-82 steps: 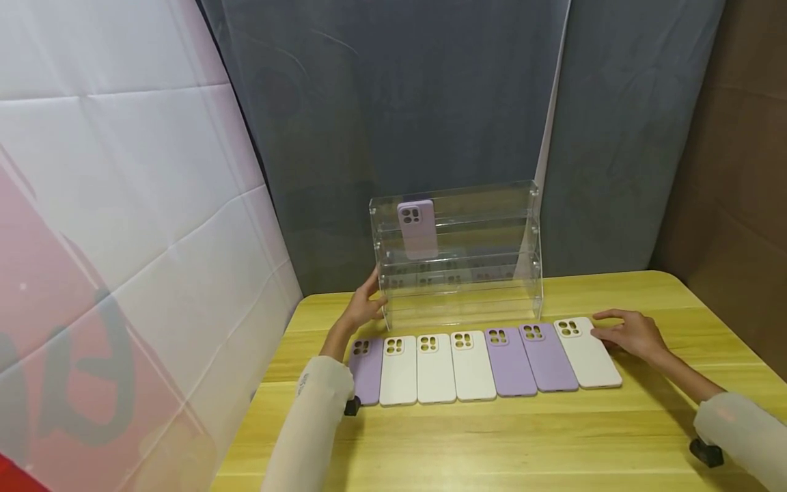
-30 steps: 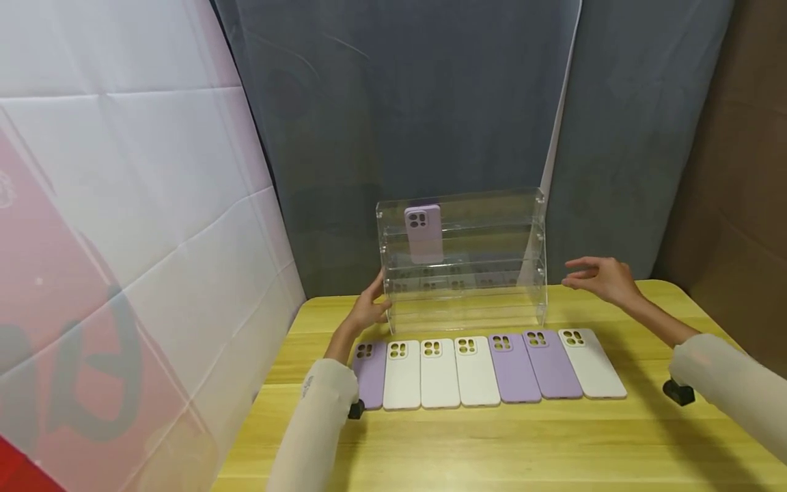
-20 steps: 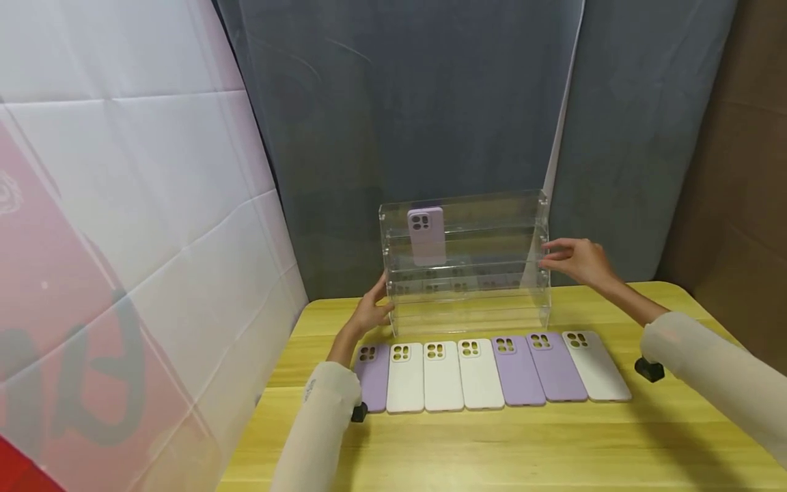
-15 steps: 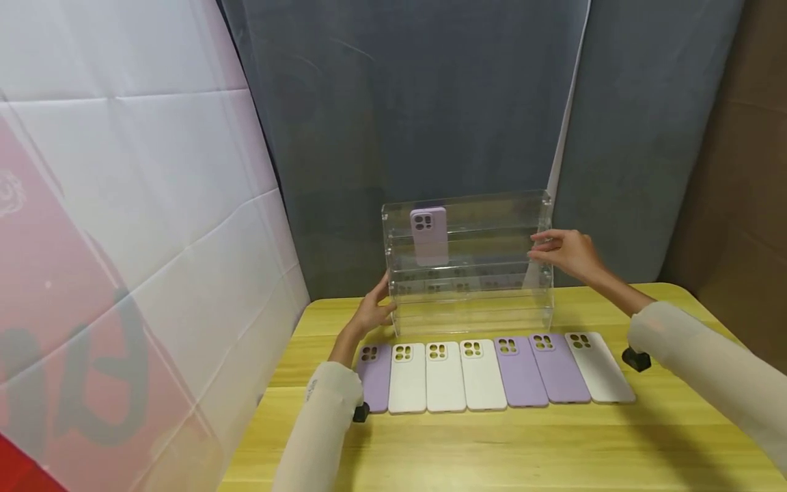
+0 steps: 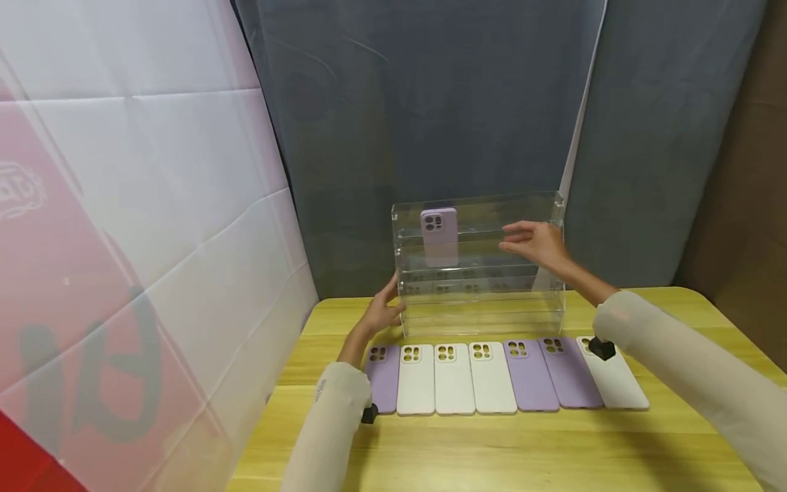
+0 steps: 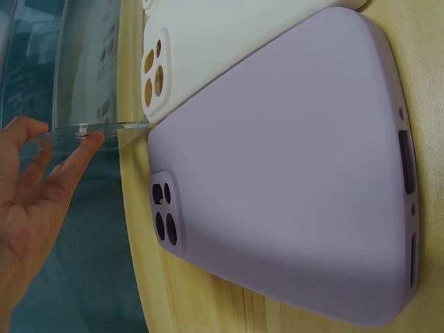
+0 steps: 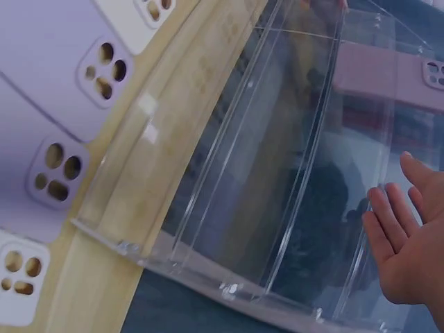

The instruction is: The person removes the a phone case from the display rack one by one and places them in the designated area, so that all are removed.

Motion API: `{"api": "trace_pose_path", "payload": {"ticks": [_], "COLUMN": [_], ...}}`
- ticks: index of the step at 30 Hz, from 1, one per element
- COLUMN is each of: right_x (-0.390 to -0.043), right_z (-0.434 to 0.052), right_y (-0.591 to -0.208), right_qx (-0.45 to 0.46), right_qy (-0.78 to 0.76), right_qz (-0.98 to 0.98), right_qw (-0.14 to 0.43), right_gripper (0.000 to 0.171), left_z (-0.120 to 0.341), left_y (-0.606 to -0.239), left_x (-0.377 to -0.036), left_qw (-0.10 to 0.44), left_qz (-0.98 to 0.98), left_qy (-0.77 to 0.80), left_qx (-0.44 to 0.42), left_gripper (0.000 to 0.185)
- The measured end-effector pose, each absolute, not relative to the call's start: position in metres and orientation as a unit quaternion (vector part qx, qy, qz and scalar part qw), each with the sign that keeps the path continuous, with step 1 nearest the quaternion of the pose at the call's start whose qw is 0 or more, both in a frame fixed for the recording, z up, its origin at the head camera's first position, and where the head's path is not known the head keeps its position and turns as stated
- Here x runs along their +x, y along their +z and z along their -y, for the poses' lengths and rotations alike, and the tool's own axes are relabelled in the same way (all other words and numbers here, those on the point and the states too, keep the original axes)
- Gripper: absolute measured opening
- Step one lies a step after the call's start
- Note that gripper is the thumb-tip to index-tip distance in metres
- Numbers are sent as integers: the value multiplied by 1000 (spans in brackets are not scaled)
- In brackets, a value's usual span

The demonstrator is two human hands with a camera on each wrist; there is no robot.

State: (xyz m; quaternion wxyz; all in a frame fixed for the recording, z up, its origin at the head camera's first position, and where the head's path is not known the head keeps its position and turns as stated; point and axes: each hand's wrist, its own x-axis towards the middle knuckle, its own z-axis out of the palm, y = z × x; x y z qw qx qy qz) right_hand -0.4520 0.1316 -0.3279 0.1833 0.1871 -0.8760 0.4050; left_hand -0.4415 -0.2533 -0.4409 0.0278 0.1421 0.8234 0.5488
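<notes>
A clear acrylic display stand [image 5: 479, 307] with stepped tiers stands on the table. My left hand [image 5: 380, 316] grips its left side panel, thumb and fingers on either face in the left wrist view. One light purple phone case [image 5: 440, 239] leans on the upper tier, toward the left. My right hand [image 5: 542, 244] is raised before the upper right tiers, fingers fairly straight, holding nothing. Several phone cases lie side by side before the stand: a purple phone case [image 6: 277, 159] at the left end, white ones [image 5: 453, 383], two more purple ones [image 5: 532, 383], and a white one [image 5: 624, 386] at the right end.
The yellow wood table [image 5: 467, 451] carries everything. A grey curtain [image 5: 467, 102] hangs behind the stand, a white printed cloth [image 5: 184, 171] at the left and a brown panel [image 5: 738, 225] at the right. My right forearm passes over the rightmost cases.
My right hand has left the rightmost white case, risen, and moved left to the front of the stand's upper tiers. My left hand keeps its grip on the side panel. The head view has shifted slightly.
</notes>
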Motion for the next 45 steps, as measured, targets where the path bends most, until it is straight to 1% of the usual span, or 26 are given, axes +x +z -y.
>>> {"api": "trace_pose_path", "payload": {"ticks": [11, 16, 21, 25, 28, 36, 45], "right_x": [-466, -469, -471, -472, -473, -471, -468], "right_z": [-97, -81, -69, -59, -53, -50, -61], "right_y": [-312, -308, -306, -306, -306, -306, -293], "right_qx": [202, 206, 205, 199, 196, 181, 176], "right_qy": [406, 424, 446, 453, 453, 464, 454], "right_qz": [866, 861, 856, 854, 854, 849, 848], "right_qw": [212, 191, 166, 162, 166, 173, 209], "right_gripper": [39, 41, 46, 49, 47, 38, 36], "left_z": [249, 248, 245, 242, 240, 236, 234], "left_y": [-439, -441, -441, -441, -441, -442, -442], "left_x": [-439, -437, -436, -435, -435, -434, -438], "left_qw": [20, 20, 25, 25, 26, 27, 33], "left_qz": [-827, -822, -814, -812, -813, -815, -811], "left_qy": [544, 552, 565, 567, 566, 559, 565], "left_qx": [137, 137, 136, 135, 137, 147, 149], "left_gripper": [85, 85, 86, 85, 84, 85, 85]}}
